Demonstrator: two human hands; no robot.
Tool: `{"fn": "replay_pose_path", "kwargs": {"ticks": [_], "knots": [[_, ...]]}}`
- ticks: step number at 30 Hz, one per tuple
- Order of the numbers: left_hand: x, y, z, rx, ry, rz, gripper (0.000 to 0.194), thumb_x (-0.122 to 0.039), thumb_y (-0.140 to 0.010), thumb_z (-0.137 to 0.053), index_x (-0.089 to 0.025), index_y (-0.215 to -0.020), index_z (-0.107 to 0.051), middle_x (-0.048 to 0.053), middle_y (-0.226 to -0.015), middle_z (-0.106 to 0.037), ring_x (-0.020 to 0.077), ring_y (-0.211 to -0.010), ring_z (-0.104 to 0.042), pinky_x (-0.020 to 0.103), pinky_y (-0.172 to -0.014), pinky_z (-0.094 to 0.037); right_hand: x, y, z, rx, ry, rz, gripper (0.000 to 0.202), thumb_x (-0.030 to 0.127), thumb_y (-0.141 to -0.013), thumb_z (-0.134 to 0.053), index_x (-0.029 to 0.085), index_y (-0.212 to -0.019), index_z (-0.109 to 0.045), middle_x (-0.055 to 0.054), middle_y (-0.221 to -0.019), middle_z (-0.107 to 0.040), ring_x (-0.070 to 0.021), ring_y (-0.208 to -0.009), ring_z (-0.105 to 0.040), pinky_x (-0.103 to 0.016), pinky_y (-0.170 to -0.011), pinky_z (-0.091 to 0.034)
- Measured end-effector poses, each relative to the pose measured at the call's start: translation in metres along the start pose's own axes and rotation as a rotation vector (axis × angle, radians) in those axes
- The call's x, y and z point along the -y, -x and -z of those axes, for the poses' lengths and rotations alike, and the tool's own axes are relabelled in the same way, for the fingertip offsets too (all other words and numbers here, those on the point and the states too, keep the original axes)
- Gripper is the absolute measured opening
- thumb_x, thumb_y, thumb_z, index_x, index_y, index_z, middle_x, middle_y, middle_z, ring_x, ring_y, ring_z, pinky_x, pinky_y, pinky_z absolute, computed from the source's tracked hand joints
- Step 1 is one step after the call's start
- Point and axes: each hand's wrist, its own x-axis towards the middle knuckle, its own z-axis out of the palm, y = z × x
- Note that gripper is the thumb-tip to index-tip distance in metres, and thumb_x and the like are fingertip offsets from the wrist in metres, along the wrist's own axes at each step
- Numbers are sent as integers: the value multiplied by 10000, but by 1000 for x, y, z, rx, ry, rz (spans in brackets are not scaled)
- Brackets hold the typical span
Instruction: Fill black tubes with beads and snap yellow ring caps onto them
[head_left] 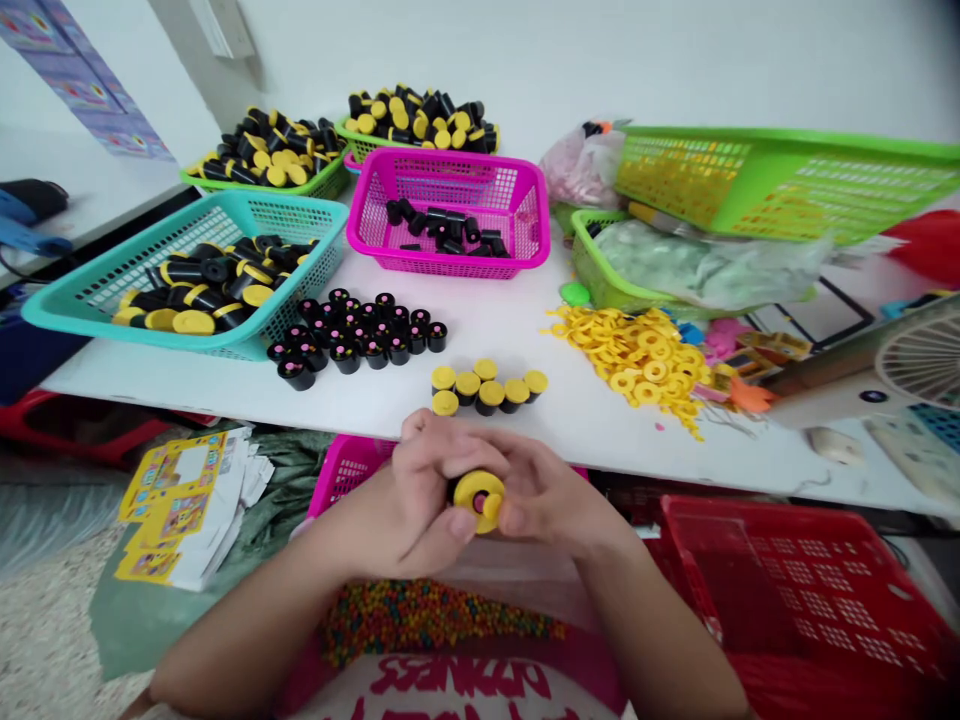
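Note:
Between both hands is a small black cylinder with a yellow ring cap (469,487), its ringed end facing up toward me. A pink spot shows in the ring's hole. My left hand (427,490) wraps its fingers round the piece, the thumb pressed at the cap's edge. From the other side my right hand (544,490) grips it, thumb on the small yellow tab. Just beyond the hands stand several yellow-capped black cylinders (490,393). Further left are rows of black cylinders with pink tops (346,357). A pile of yellow ring caps (651,368) lies to the right.
Small coloured beads (435,612) lie below my forearms. A turquoise basket (300,275) and a magenta basket (361,235) hold black pieces. Green baskets (326,182) stand behind. A red crate (750,610), a fan (919,350) and a tilted green basket (780,185) are right.

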Motion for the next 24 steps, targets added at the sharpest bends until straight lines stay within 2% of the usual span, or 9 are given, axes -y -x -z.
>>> {"fn": "replay_pose_path", "kwargs": {"ticks": [1,3,8,11,14,16,19,21,24], "knots": [[0,-1,4,17,-125,12,428,-351,-971,-444,-323,-1380,-322,39,-1007,-588,232,-959,-520,423,-895,-389,-2,-1,1,29,-68,-111,536,385,-653,-881,256,-1141,-701,-27,-992,-692,-141,-856,-667,-266,-766,-570],[0,-3,11,50,-281,53,339,-399,-946,-495,-279,-1263,-494,59,-991,-589,240,-917,-513,398,-821,-414,-6,-3,4,15,-128,-181,440,375,-635,-886,206,-1012,-733,-4,-859,-687,-115,-738,-646,-236,-696,-551],[-1,-4,16,195,-334,142,252,-416,-953,-498,-299,-1136,-624,63,-1078,-642,252,-983,-520,413,-873,-444,-9,-5,10,-108,-15,-75,421,328,-583,-902,188,-943,-733,5,-834,-698,-114,-728,-641,-229,-678,-525],[-2,-2,16,148,-340,252,400,-523,-929,-503,-302,-1247,-602,82,-1120,-651,276,-1011,-535,434,-884,-480,-8,-3,7,-160,100,-25,445,389,-611,-882,190,-974,-722,-11,-860,-706,-128,-746,-652,-265,-713,-546],[0,3,16,-14,-389,336,373,-455,-945,-515,-306,-1285,-544,81,-1176,-650,272,-1086,-587,428,-904,-517,4,-7,14,-243,384,154,536,449,-713,-809,224,-1174,-656,-47,-988,-702,-165,-864,-663,-323,-773,-568],[5,9,16,-161,-460,373,392,-385,-936,-561,-286,-1307,-480,92,-1183,-652,256,-1070,-634,418,-896,-537,22,-13,34,-390,747,322,543,432,-783,-754,250,-1271,-603,-88,-1168,-658,-192,-983,-639,-353,-806,-567],[12,16,20,-277,-636,541,638,-363,-869,-667,-250,-1399,-330,113,-1115,-682,250,-885,-706,395,-765,-572,56,-24,87,-683,1431,461,262,292,-910,-585,217,-1136,-694,-132,-1232,-626,-262,-1133,-571,-444,-914,-513],[15,16,24,-245,-715,717,751,-349,-840,-695,-238,-1434,-251,105,-1039,-709,250,-767,-722,376,-686,-572,73,-32,129,-733,1760,346,347,152,-908,-488,213,-1181,-693,-136,-1268,-633,-317,-1220,-509,-537,-1017,-417],[19,9,22,-123,-693,924,745,-304,-851,-666,-217,-1437,-214,99,-941,-730,270,-733,-726,380,-676,-561,81,-41,179,-749,1925,123,442,75,-837,-499,210,-1211,-691,-127,-1353,-613,-376,-1231,-480,-584,-988,-393]]}}
